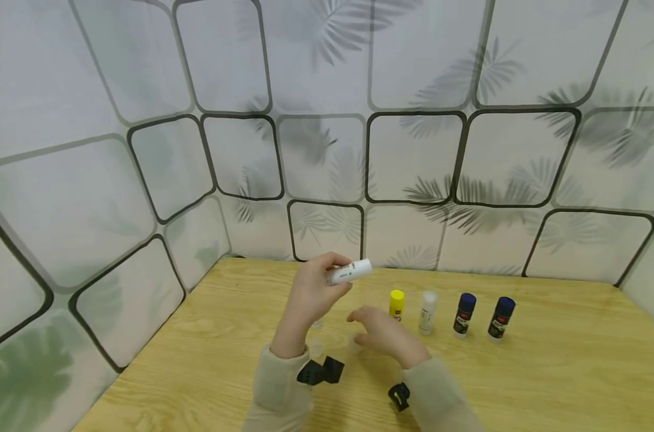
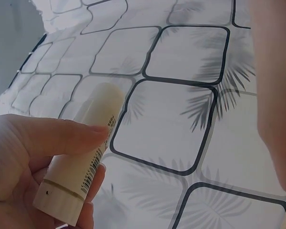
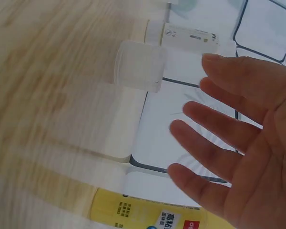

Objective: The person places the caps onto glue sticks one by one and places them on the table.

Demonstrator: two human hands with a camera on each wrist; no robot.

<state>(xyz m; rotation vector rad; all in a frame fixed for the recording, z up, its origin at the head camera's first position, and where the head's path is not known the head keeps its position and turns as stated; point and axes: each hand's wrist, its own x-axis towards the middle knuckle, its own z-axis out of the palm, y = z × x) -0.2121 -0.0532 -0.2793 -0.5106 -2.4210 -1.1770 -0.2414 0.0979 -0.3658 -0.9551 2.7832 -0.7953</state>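
Observation:
My left hand [image 1: 312, 288] is raised above the table, gripping a white glue stick [image 1: 350, 272] that tilts up to the right. Seen from the left wrist, the thumb lies across the glue stick [image 2: 83, 143] beside its barcode. My right hand [image 1: 386, 336] hovers lower, fingers spread a little and holding nothing. Near its fingertips, a translucent cap [image 3: 140, 66] stands on the table. In the right wrist view, a white tube [image 3: 188, 39] is behind that cap, and a yellow glue stick [image 3: 143, 210] stands on the hand's other side.
To the right stand a yellow glue stick [image 1: 396, 303], a white one [image 1: 426, 315] and two with navy caps [image 1: 464, 315]. Another pale, translucent piece [image 1: 315, 347] lies by the left wrist. A patterned curtain [image 1: 327, 156] hangs behind the wooden table [image 1: 575, 360].

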